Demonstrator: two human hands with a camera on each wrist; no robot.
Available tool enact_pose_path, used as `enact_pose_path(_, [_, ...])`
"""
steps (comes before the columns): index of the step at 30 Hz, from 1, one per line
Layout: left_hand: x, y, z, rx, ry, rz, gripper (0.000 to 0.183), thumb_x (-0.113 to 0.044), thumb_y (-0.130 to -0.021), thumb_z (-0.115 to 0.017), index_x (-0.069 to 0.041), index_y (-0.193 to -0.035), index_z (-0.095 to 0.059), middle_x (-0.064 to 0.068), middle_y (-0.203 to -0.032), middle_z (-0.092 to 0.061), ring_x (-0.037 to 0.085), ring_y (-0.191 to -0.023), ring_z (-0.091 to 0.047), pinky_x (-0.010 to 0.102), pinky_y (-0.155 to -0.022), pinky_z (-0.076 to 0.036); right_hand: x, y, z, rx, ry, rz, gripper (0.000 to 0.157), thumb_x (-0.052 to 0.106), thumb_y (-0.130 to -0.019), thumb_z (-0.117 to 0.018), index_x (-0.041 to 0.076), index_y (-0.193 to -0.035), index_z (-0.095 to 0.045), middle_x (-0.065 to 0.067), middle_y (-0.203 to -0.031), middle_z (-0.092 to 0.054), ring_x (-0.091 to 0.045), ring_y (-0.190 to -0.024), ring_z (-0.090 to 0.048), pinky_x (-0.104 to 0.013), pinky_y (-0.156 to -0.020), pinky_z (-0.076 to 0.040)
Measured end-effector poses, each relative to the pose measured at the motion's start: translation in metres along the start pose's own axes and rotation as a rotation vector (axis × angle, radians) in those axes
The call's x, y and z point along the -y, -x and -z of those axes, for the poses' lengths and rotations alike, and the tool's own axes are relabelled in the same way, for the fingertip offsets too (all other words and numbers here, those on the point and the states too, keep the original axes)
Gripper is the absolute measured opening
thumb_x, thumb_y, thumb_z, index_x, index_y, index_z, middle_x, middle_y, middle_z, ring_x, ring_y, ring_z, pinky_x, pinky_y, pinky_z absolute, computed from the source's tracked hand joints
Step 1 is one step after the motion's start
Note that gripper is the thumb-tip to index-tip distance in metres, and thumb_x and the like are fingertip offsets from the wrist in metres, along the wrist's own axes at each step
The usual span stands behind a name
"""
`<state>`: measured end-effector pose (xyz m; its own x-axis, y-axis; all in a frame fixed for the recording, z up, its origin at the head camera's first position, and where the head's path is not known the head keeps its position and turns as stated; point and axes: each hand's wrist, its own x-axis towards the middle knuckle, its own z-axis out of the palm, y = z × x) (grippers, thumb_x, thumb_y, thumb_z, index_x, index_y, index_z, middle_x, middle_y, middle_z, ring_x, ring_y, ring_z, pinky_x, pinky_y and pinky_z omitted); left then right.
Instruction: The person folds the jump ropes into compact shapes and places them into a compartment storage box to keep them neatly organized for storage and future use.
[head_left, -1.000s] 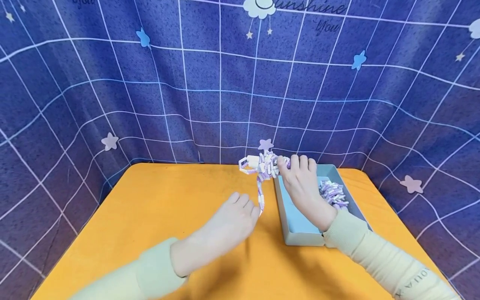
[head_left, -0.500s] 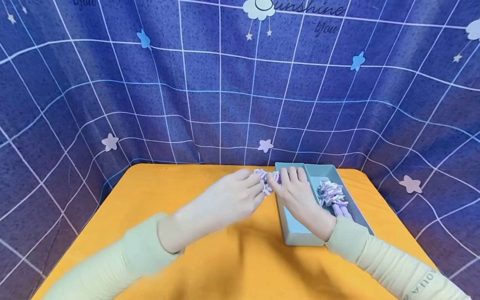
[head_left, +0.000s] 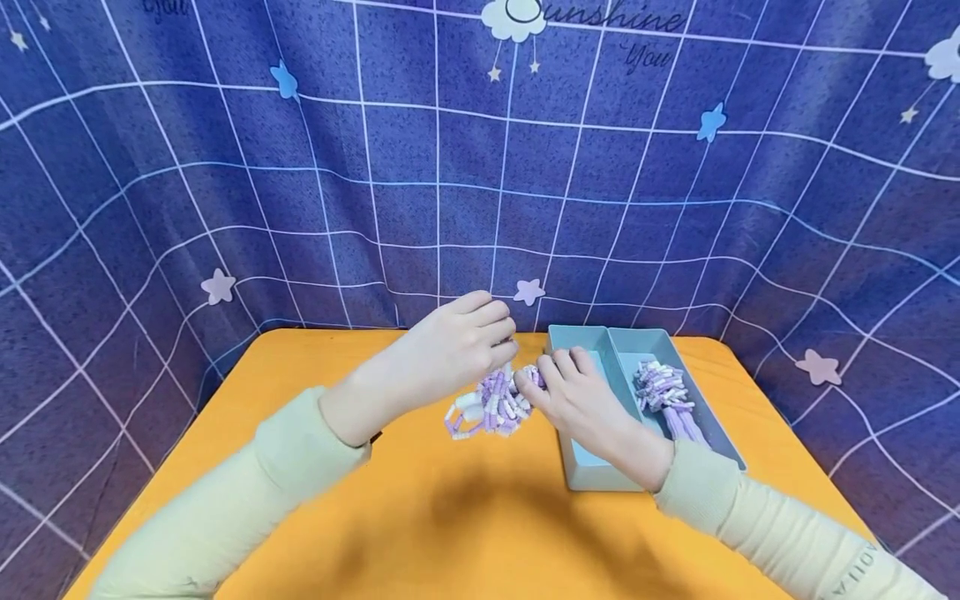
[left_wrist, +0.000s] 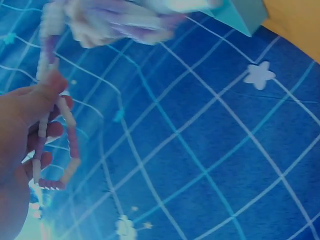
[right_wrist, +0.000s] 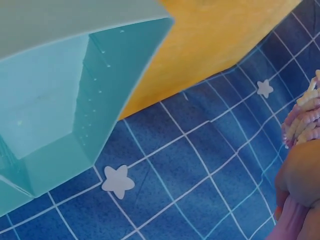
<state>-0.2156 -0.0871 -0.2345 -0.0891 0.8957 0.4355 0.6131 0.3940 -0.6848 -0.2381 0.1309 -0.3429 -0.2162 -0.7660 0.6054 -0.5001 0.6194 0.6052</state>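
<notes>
A bundled beaded jump rope [head_left: 498,404] in purple and white hangs over the table, left of the blue box. My right hand [head_left: 573,400] grips the bundle from the right. In the right wrist view, a smooth purple handle [right_wrist: 291,220] shows under those fingers, with beads [right_wrist: 305,120] above them. My left hand [head_left: 457,342] is raised just above and left of the bundle. The left wrist view shows its thumb and fingers pinching a beaded strand, whose end loop [left_wrist: 73,142] dangles beside the fingers; the bundle is blurred there.
The light blue box [head_left: 600,478] with two compartments stands on the orange-covered table [head_left: 322,400], under my right forearm. A second purple and white beaded rope bundle [head_left: 660,386] lies in its right compartment. A blue grid-patterned curtain [head_left: 420,208] surrounds the table's back and sides.
My left hand has risen from below the bundle to above it, drawing the strand up. The bundle and my right hand have shifted left and toward me.
</notes>
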Motion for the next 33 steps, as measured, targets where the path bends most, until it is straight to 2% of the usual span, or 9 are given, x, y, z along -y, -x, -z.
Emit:
enact_pose_path(3, [0.005,0.005,-0.011,-0.021,0.085,0.023,0.012,-0.004,-0.086,-0.063,-0.012,-0.09,-0.071,0.001,-0.09,-0.065,0.021,-0.095,-0.055,0.033,-0.099,-0.038,0.0,-0.001,0.004,0.027,-0.027,0.016,0.025,0.006,-0.096,-0.027,0.014,-0.102,-0.05,-0.009,-0.079,-0.046,-0.029,-0.076,-0.046,-0.04,-0.073,-0.037])
enact_pose_path(7, [0.009,0.011,-0.022,-0.028,0.214,0.052,0.015,-0.011,-0.081,-0.071,-0.014,-0.096,-0.072,0.001,-0.096,-0.066,0.021,-0.104,-0.057,0.039,-0.108,-0.032,-0.001,-0.004,0.008,-0.03,-0.076,0.028,0.022,0.007,-0.098,-0.027,0.012,-0.098,-0.048,-0.009,-0.079,-0.045,-0.029,-0.076,-0.047,-0.041,-0.072,-0.037])
enact_pose_path(10, [0.008,0.015,-0.029,-0.041,0.309,0.073,0.015,-0.014,-0.079,-0.072,-0.014,-0.094,-0.072,-0.001,-0.095,-0.067,0.019,-0.103,-0.058,0.039,-0.107,-0.033,-0.003,-0.006,0.011,-0.104,-0.111,0.022,0.019,0.007,-0.098,-0.029,0.01,-0.095,-0.048,-0.009,-0.079,-0.046,-0.029,-0.075,-0.048,-0.042,-0.071,-0.038])
enact_pose_path(14, [0.007,0.02,-0.037,-0.084,0.41,0.107,0.015,-0.007,-0.079,-0.072,-0.013,-0.092,-0.072,-0.004,-0.091,-0.068,0.017,-0.095,-0.059,0.037,-0.103,-0.037,-0.007,-0.007,0.012,-0.176,-0.151,0.002,0.017,0.008,-0.098,-0.032,0.009,-0.095,-0.048,-0.009,-0.083,-0.049,-0.029,-0.078,-0.049,-0.043,-0.072,-0.039])
enact_pose_path(21, [0.002,0.03,-0.05,-0.184,0.537,0.186,0.018,-0.012,-0.08,-0.072,-0.008,-0.097,-0.065,-0.005,-0.086,-0.07,0.009,-0.079,-0.063,0.034,-0.094,-0.043,-0.011,-0.002,0.014,-0.175,-0.188,-0.034,0.015,0.008,-0.099,-0.032,0.01,-0.1,-0.047,-0.009,-0.086,-0.05,-0.028,-0.081,-0.049,-0.045,-0.075,-0.038])
enact_pose_path(24, [0.001,0.032,-0.052,-0.25,0.58,0.187,0.02,-0.009,-0.077,-0.073,-0.006,-0.096,-0.065,-0.003,-0.082,-0.071,0.007,-0.073,-0.065,0.035,-0.089,-0.048,-0.011,-0.002,0.016,-0.169,-0.191,-0.039,0.014,0.007,-0.099,-0.033,0.011,-0.1,-0.046,-0.009,-0.088,-0.051,-0.028,-0.082,-0.049,-0.045,-0.076,-0.038])
enact_pose_path(28, [0.0,0.031,-0.048,-0.305,0.675,0.213,0.021,-0.003,-0.076,-0.074,-0.006,-0.097,-0.071,0.0,-0.084,-0.072,0.011,-0.077,-0.066,0.028,-0.083,-0.051,-0.01,-0.004,0.017,-0.207,-0.208,-0.048,0.013,0.004,-0.098,-0.034,0.01,-0.1,-0.046,-0.009,-0.088,-0.051,-0.028,-0.079,-0.048,-0.044,-0.075,-0.038])
enact_pose_path(30, [-0.001,0.03,-0.045,-0.297,0.715,0.222,0.024,-0.002,-0.077,-0.073,-0.006,-0.1,-0.073,0.002,-0.091,-0.072,0.014,-0.084,-0.067,0.024,-0.082,-0.051,-0.01,-0.005,0.018,-0.228,-0.218,-0.055,0.014,0.004,-0.098,-0.033,0.009,-0.1,-0.045,-0.009,-0.087,-0.051,-0.028,-0.078,-0.048,-0.044,-0.074,-0.038])
enact_pose_path(33, [-0.002,0.031,-0.04,-0.243,0.75,0.217,0.026,0.001,-0.082,-0.067,-0.004,-0.108,-0.07,0.006,-0.102,-0.07,0.016,-0.093,-0.066,0.021,-0.084,-0.051,-0.01,-0.006,0.019,-0.233,-0.22,-0.062,0.015,0.004,-0.099,-0.03,0.009,-0.099,-0.044,-0.009,-0.086,-0.05,-0.028,-0.078,-0.047,-0.043,-0.073,-0.037])
